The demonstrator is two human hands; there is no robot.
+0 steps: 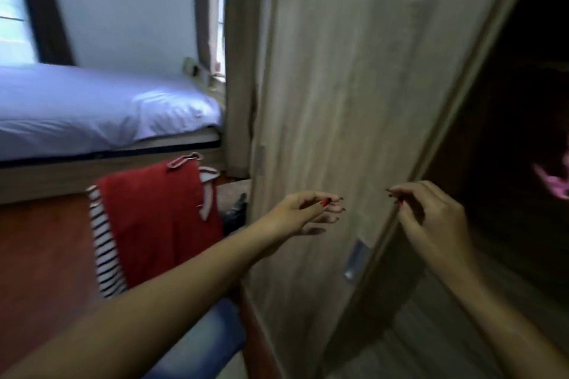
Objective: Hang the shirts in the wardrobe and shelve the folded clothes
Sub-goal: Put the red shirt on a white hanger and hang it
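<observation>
- The red shirt [160,209] on a pink hanger [184,160] lay over the striped shirt [104,243], low beside the bed [92,108] and left of the wardrobe door [338,86]. What carried them was unclear.
- Neither grip held a shirt. The left grip [308,212] hung before the door face, fingers loosely curled and empty.
- The right grip [431,215] was at the door's right edge, fingers bent, with nothing seen in it. Contact with the edge could not be told because of blur.
- The wardrobe interior [508,132] was dark, with a pink item [554,186] at far right that could not be identified.
- Risk: the door covered much of the opening, so a hanger could knock its edge unless it slid further.
- Risk: fingers at the edge could get pinched if the door moved.
- Risk: the shirts were stacked, so lifting one could drag the other onto the floor [40,255].
- Risk: no rail was visible in the dark, so a hook could miss it.
</observation>
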